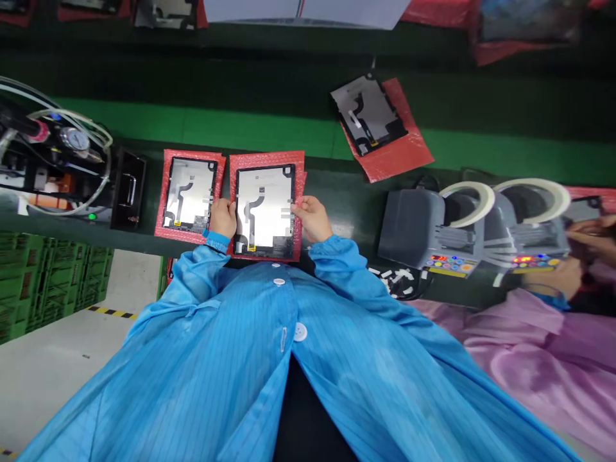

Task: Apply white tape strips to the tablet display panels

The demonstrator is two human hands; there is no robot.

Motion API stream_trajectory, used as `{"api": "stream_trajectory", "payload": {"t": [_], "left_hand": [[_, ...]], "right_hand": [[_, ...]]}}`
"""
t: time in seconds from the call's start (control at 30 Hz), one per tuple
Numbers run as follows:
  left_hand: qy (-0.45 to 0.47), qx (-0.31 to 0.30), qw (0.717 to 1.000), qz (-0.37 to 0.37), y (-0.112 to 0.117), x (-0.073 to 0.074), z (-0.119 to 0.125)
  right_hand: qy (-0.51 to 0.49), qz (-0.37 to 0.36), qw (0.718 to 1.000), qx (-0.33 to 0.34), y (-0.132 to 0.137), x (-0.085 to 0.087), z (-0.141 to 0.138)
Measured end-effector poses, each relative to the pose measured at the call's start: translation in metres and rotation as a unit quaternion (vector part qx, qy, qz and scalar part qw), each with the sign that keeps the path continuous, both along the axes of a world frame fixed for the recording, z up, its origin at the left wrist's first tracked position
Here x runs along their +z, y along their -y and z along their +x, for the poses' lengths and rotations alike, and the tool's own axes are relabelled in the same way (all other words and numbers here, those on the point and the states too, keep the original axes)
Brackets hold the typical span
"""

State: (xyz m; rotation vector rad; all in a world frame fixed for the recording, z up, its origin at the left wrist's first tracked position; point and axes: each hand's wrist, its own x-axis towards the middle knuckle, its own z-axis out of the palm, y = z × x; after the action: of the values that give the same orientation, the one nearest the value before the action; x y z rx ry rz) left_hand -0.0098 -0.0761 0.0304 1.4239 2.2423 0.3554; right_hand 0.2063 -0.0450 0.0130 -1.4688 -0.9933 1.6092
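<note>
A tablet back panel [265, 206] with a black frame and silvery inside lies on red bubble wrap [266, 159] right in front of me. My left hand [222, 217] grips the panel's left edge, fingers curled. My right hand [312, 217] grips its right edge, fingers closed on it. A second, similar panel [188, 194] rests on its own red wrap just to the left, close to my left hand. Both my arms wear blue sleeves.
A third panel on red wrap [378, 122] lies tilted on the green conveyor belt [240, 128]. Two grey tape dispensers [443, 224] stand to the right, where a person in a pink coat [553, 321] works. A machine with a gauge and hoses [58, 160] is left; green crates [48, 282] below.
</note>
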Motion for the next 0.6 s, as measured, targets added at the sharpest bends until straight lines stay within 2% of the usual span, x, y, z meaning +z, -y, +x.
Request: {"api": "stream_trajectory", "payload": {"t": [0.1,0.2,0.3,0.37,0.43,0.47,0.53,0.57,0.6], "left_hand": [[0.014,0.084,0.996,-0.019,0.001,0.015,-0.042],[-0.049,0.132,0.990,-0.024,-0.005,0.028,-0.098],[-0.098,0.152,0.982,-0.052,-0.018,0.030,-0.140],[-0.102,0.159,0.979,-0.075,-0.027,0.024,-0.153],[-0.094,0.158,0.979,-0.091,-0.033,0.017,-0.157],[-0.090,0.157,0.979,-0.094,-0.034,0.014,-0.157],[-0.085,0.159,0.979,-0.093,-0.031,0.011,-0.156],[-0.086,0.161,0.980,-0.083,-0.028,0.011,-0.156],[-0.090,0.163,0.980,-0.063,-0.024,0.011,-0.156]], "right_hand": [[0.009,0.029,0.997,0.075,-0.018,0.004,-0.046],[0.073,0.037,0.987,0.140,-0.033,0.002,-0.115],[0.163,0.041,0.964,0.208,-0.040,0.002,-0.172],[0.187,0.038,0.944,0.269,-0.050,0.005,-0.184],[0.189,0.048,0.937,0.290,-0.075,0.010,-0.167],[0.203,0.062,0.940,0.267,-0.092,0.013,-0.147],[0.283,0.095,0.940,0.168,-0.134,0.021,-0.088],[0.353,0.095,0.926,0.096,-0.156,0.024,-0.052],[0.429,0.069,0.900,0.040,-0.176,0.026,-0.017]]}}
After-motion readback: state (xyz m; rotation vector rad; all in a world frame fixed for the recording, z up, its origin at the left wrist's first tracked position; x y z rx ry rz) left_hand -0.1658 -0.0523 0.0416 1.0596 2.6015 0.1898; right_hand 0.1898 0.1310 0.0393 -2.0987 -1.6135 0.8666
